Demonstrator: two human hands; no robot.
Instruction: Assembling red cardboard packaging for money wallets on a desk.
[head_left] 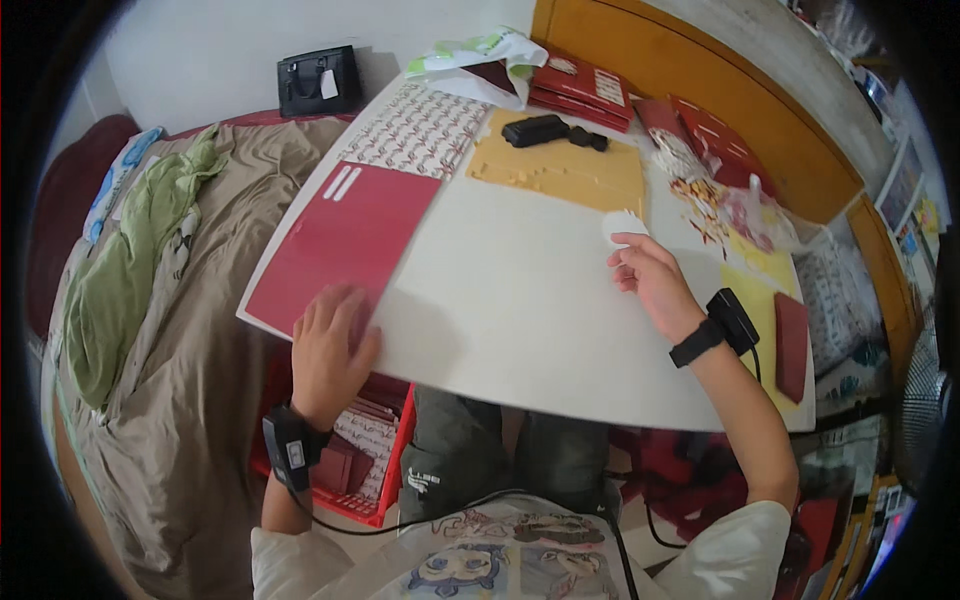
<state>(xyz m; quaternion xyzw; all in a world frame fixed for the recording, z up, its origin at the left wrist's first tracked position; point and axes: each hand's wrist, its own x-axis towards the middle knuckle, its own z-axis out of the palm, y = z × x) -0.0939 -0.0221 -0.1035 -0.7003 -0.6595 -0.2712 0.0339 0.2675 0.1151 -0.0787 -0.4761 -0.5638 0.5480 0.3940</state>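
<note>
A dark red flat card (345, 235) lies along the left side of the white table, two short white strips near its far end. My left hand (332, 335) rests at the card's near edge, fingers stretched out, partly blurred, gripping nothing. Over the table's right half, my right hand (650, 280) has curled fingers around a small white round piece (622, 224); its exact kind is unclear. Beyond the red card, a white sheet with a printed pattern (420, 125) touches its far edge. Both wrists wear black straps with small devices.
A tan board (560, 170) carries black objects (540, 130). Red packets (582, 85) are stacked at the back. Small scraps (700, 205) and a plastic bag (758, 215) lie at right, near a dark red strip (791, 345). A red basket (380, 510) of red pieces stands below the table.
</note>
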